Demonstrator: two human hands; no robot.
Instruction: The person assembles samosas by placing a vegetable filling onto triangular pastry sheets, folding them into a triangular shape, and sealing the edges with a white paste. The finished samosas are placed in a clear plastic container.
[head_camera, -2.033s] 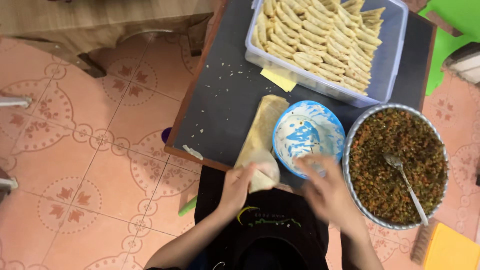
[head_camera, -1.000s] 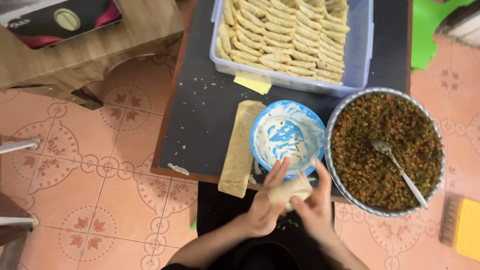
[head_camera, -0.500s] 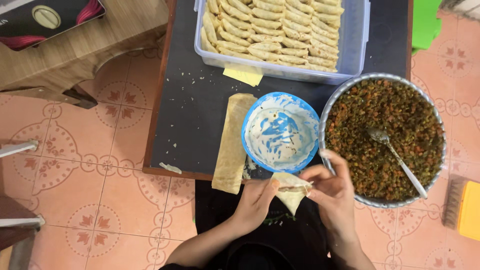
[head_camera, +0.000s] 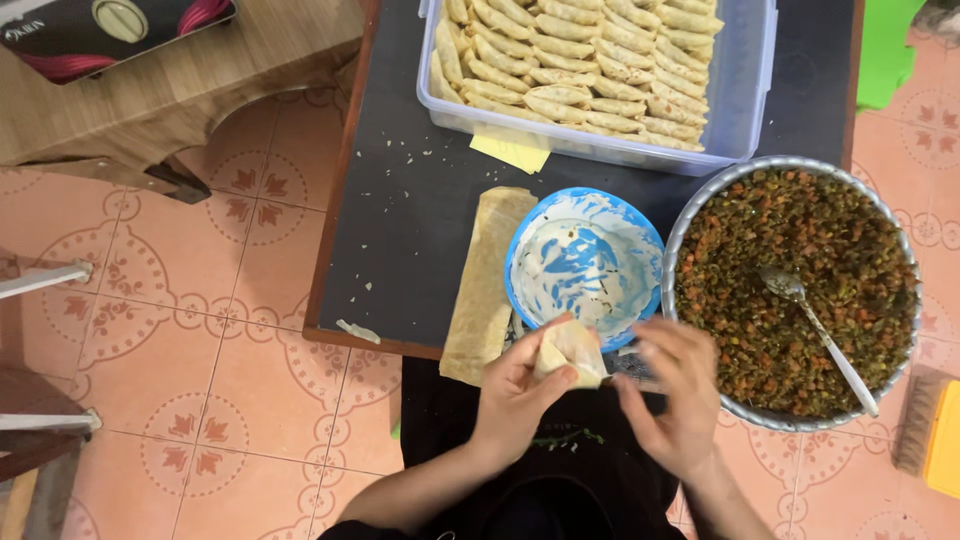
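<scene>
At lower centre the left hand (head_camera: 515, 395) pinches a pale folded pastry wrapper (head_camera: 572, 352) between thumb and fingers – just below the blue paste-smeared bowl (head_camera: 585, 262). The right hand (head_camera: 672, 395) hovers beside it, fingers loosely spread – holding nothing.

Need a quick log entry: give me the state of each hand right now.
Left hand: closed on a folded pastry wrapper, shaped like a cone.
Right hand: open, fingers spread, holding nothing, just beside the wrapper.

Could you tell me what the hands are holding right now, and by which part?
The left hand pinches a folded pastry wrapper by its lower edge; the right hand is open beside it, holding nothing.
</scene>
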